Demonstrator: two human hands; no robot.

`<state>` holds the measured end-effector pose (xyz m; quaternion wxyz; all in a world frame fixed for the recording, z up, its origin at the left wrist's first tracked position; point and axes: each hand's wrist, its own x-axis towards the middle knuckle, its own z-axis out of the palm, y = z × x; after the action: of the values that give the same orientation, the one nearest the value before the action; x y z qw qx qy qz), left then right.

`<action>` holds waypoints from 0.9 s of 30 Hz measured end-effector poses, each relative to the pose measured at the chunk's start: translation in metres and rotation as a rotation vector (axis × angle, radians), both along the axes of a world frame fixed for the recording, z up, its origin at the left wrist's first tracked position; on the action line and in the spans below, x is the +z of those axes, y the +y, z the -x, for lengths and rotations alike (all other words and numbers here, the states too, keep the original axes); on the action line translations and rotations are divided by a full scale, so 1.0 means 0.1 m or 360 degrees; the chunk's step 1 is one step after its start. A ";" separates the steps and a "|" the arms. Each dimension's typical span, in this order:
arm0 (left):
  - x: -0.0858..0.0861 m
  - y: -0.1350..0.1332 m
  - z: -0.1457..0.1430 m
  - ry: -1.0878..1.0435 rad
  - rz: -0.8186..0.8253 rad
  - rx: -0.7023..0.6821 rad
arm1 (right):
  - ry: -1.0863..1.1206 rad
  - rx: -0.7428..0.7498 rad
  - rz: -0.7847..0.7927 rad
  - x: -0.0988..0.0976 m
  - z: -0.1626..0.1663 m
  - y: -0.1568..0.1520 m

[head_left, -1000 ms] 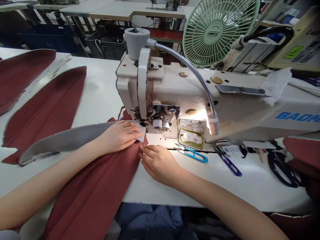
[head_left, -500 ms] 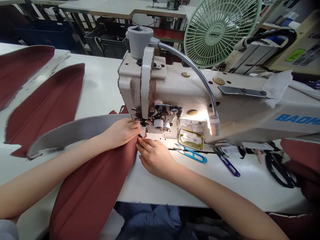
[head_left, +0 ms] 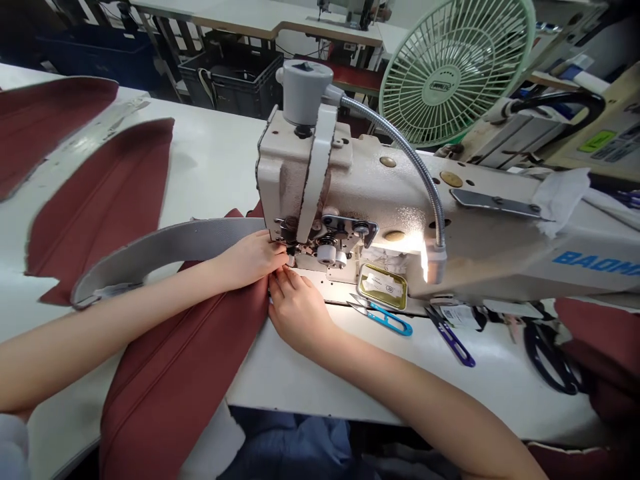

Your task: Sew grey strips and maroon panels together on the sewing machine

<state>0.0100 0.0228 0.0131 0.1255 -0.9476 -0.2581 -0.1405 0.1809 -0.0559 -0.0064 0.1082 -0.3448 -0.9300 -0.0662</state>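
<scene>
A maroon panel with stitched lines [head_left: 165, 373] runs from my lap up to the sewing machine [head_left: 390, 193]. My left hand [head_left: 253, 260] presses its fingers together on the panel's top end, close to the presser foot; its fingertips are partly hidden there. Beside it, my right hand [head_left: 300, 310] pinches the panel's right edge, thumb out of sight. Both hands touch each other or nearly so below the machine head. Behind my left wrist, a curved grey strip [head_left: 165, 237] stretches left from the machine head.
Two maroon panels [head_left: 107, 180] lie on the left of the table. Right of my hands are a tin [head_left: 383, 287], blue thread snips [head_left: 385, 319], purple snips [head_left: 455, 340] and black-handled scissors [head_left: 547, 360]. A lit lamp [head_left: 434, 260] hangs over the bed; a green fan [head_left: 443, 83] stands behind.
The view has shifted and tilted, so the machine sits further right in it. My hands stay on the panel at the machine head, the right hand now closer to the left fingers.
</scene>
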 end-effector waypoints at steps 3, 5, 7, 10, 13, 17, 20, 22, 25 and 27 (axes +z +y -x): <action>0.00 0.04 0.00 0.0024 0.0054 -0.0031 | -0.0049 -0.0023 -0.0035 -0.03 0.06 0.04; 0.00 0.08 0.01 0.0038 0.0112 -0.0042 | -0.0046 -0.0020 -0.0060 -0.05 0.09 0.07; 0.01 0.11 0.02 -0.0015 0.0162 -0.0027 | -0.0006 -0.0038 -0.0077 -0.07 0.10 0.09; 0.04 0.13 0.05 -0.0225 0.0264 -0.0008 | 0.0088 -0.0090 -0.0101 -0.08 0.11 0.12; 0.06 0.13 0.06 -0.0348 0.0333 -0.0025 | 0.0160 -0.0089 -0.0121 -0.07 0.10 0.14; 0.05 0.17 0.05 -0.0376 0.0285 0.0006 | 0.0190 -0.0184 -0.0017 -0.08 0.10 0.16; 0.03 0.18 0.04 -0.0414 0.0259 0.0009 | 0.0194 -0.0198 0.0065 -0.10 0.10 0.16; 0.02 0.18 0.04 -0.0452 0.0262 0.0005 | 0.0196 -0.0197 0.0066 -0.11 0.10 0.16; 0.02 0.16 0.05 -0.0485 0.0274 0.0009 | 0.0207 -0.0213 0.0012 -0.12 0.10 0.17; 0.01 0.16 0.05 -0.0491 0.0275 0.0003 | 0.0200 -0.0213 -0.0016 -0.11 0.10 0.17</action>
<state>0.0050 0.0388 0.0144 0.0027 -0.9218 -0.2864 -0.2613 0.1704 -0.0393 -0.0177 0.1634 -0.4091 -0.8960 -0.0561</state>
